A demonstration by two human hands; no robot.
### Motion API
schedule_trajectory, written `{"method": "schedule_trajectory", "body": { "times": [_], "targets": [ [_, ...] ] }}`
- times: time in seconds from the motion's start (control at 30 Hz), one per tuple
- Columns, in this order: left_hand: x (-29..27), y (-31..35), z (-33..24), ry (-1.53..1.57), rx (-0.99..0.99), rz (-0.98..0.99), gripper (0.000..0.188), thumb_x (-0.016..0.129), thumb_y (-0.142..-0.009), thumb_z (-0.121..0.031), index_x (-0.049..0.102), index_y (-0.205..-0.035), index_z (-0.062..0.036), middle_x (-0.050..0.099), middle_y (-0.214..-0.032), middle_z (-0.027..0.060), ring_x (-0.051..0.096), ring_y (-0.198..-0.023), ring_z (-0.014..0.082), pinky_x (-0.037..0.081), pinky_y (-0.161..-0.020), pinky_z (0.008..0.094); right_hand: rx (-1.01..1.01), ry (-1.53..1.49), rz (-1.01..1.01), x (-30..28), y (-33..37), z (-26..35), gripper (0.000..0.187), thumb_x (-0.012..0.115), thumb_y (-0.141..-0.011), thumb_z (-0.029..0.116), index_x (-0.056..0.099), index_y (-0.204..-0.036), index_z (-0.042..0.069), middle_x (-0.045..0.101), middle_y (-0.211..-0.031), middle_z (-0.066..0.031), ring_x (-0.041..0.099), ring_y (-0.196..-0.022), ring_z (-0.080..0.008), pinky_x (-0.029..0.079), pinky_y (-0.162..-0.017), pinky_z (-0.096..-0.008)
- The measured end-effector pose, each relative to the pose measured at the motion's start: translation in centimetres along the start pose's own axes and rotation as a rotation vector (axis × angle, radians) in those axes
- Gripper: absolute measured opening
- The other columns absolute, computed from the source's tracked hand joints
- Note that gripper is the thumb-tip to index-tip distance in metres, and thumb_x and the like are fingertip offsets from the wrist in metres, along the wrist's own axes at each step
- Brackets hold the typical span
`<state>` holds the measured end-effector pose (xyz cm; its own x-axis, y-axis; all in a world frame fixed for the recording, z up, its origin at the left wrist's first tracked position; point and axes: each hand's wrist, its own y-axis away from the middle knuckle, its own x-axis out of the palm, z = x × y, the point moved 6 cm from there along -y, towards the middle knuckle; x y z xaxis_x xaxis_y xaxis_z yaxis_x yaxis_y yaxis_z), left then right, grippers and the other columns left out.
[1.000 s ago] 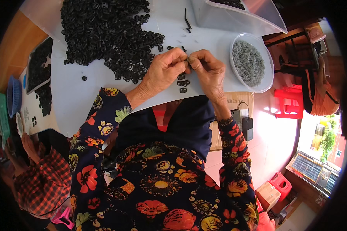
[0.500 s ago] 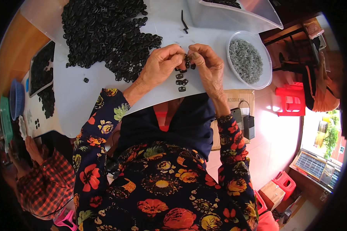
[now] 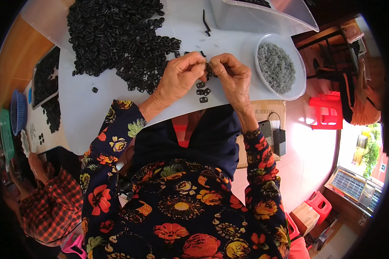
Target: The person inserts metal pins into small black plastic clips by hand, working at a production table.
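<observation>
Over the table's near edge, my left hand (image 3: 181,77) and my right hand (image 3: 232,80) face each other almost touching, each with thumb and fingers pinched. A dark bit shows between the fingertips, too small and covered to name. Several small black plastic pieces with holes (image 3: 203,92) lie just below the fingers, some partly hidden by them. Left of my left hand spreads a large heap of the same black pieces (image 3: 116,41). Beside my right hand stands a round clear tub (image 3: 300,83) filled with small grey coiled parts (image 3: 274,67), which look like springs.
A thin black bent tool (image 3: 206,23) lies beyond my hands, near a clear plastic bin (image 3: 268,19). On the left, a person in a checked shirt (image 3: 52,207) sits by a tray of black pieces (image 3: 46,75). A red stool (image 3: 324,112) stands on the right.
My left hand's fingers have closed in slightly and shifted a little. My right hand has turned slightly and stays pinched. The small pieces below them look unmoved.
</observation>
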<state>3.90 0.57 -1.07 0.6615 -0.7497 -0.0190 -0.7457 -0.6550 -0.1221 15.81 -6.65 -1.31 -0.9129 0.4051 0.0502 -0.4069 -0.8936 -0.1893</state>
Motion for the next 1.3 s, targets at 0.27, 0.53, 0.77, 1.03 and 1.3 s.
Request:
{"method": "schedule_trajectory", "body": {
  "times": [0.27, 0.53, 0.77, 1.03, 1.3],
  "targets": [
    [-0.4, -1.0, -1.4, -0.152, 0.046, 0.066, 0.016, 0.05, -0.092, -0.013, 0.06, -0.088, -0.0004, 0.06, -0.071, 0.0025, 0.056, -0.067, 0.0079, 0.046, -0.064, 0.0238, -0.029, -0.133, 0.022, -0.1, -0.2, -0.1, 0.008, 0.061, -0.09, 0.006, 0.061, -0.09, -0.002, 0.062, -0.08, -0.0011, 0.054, -0.077, -0.0063, 0.045, -0.072, -0.0209],
    [-2.9, -0.5, -4.0, -0.797, 0.42, 0.229, 0.015, 0.056, -0.077, 0.002, 0.059, -0.092, 0.0021, 0.05, -0.075, 0.0104, 0.052, -0.084, 0.0271, 0.045, -0.073, 0.0331, 0.023, -0.213, -0.092, -1.0, -0.2, -0.6, 0.009, 0.062, -0.088, 0.004, 0.062, -0.093, -0.003, 0.064, -0.08, -0.0058, 0.057, -0.065, -0.0092, 0.048, -0.064, -0.0221],
    [-6.2, -2.0, -5.8, -0.956, 0.519, 0.034, 0.013, 0.056, -0.079, 0.003, 0.059, -0.091, 0.0013, 0.051, -0.074, 0.0104, 0.051, -0.084, 0.026, 0.044, -0.076, 0.0337, -0.012, -0.189, -0.101, -1.0, -0.3, -0.6, 0.015, 0.062, -0.088, 0.005, 0.065, -0.099, -0.005, 0.061, -0.076, -0.0029, 0.053, -0.066, -0.0081, 0.044, -0.063, -0.0208],
    [-8.2, -3.4, -3.5, -1.013, 0.423, 0.059, 0.012, 0.053, -0.083, -0.001, 0.06, -0.093, -0.0017, 0.053, -0.084, 0.007, 0.049, -0.091, 0.0251, 0.042, -0.085, 0.0331, -0.028, -0.21, -0.061, -0.7, -0.3, -0.6, 0.014, 0.061, -0.09, 0.005, 0.065, -0.101, -0.002, 0.06, -0.076, -0.002, 0.053, -0.065, -0.0082, 0.044, -0.063, -0.0214],
    [-6.3, -4.2, -1.9, -1.096, 0.302, 0.208, 0.023, 0.061, -0.077, -0.003, 0.062, -0.1, -0.0061, 0.051, -0.106, 0.0074, 0.044, -0.108, 0.0267, 0.041, -0.093, 0.0357, -0.012, -0.254, -0.049, -0.8, -0.3, -0.8, 0.015, 0.062, -0.088, 0.002, 0.061, -0.102, -0.002, 0.061, -0.084, -0.0027, 0.053, -0.064, -0.0082, 0.044, -0.06, -0.0217]
  ]
}}
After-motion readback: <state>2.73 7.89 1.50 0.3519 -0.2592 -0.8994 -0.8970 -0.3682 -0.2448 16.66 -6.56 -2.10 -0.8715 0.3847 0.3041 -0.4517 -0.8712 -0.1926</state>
